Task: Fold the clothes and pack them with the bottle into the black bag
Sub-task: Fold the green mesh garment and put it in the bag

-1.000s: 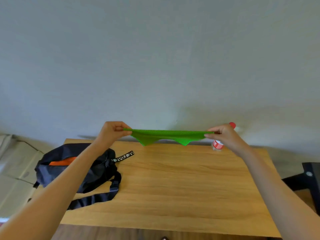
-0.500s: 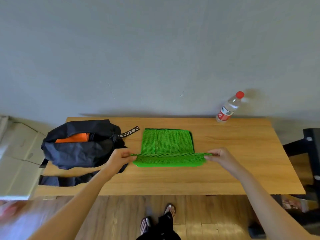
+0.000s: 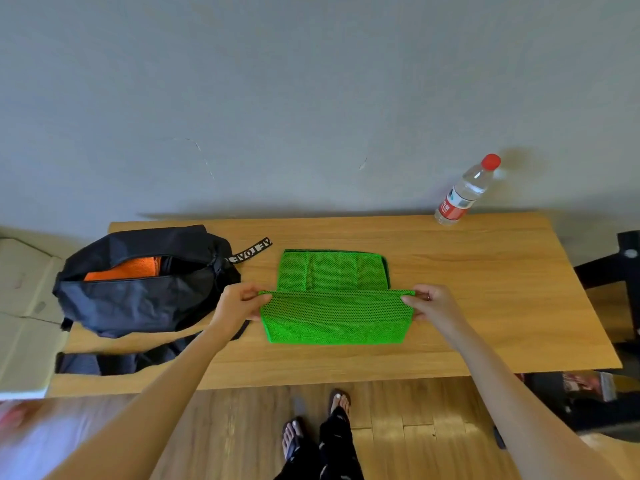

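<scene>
Clothes on wooden table

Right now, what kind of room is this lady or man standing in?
Probably a room in a home, though I can't be sure. There's a wooden table pushed against a plain grey wall, a wood floor, and the person's feet are in flip-flops.

We see a light wooden desk set against a grey wall. On its left part lies a black bag, unzipped, with an orange cloth showing inside; its strap trails along the near edge. At the middle lies a green mesh garment, partly folded. A clear bottle with a red cap stands at the far right edge.
</scene>
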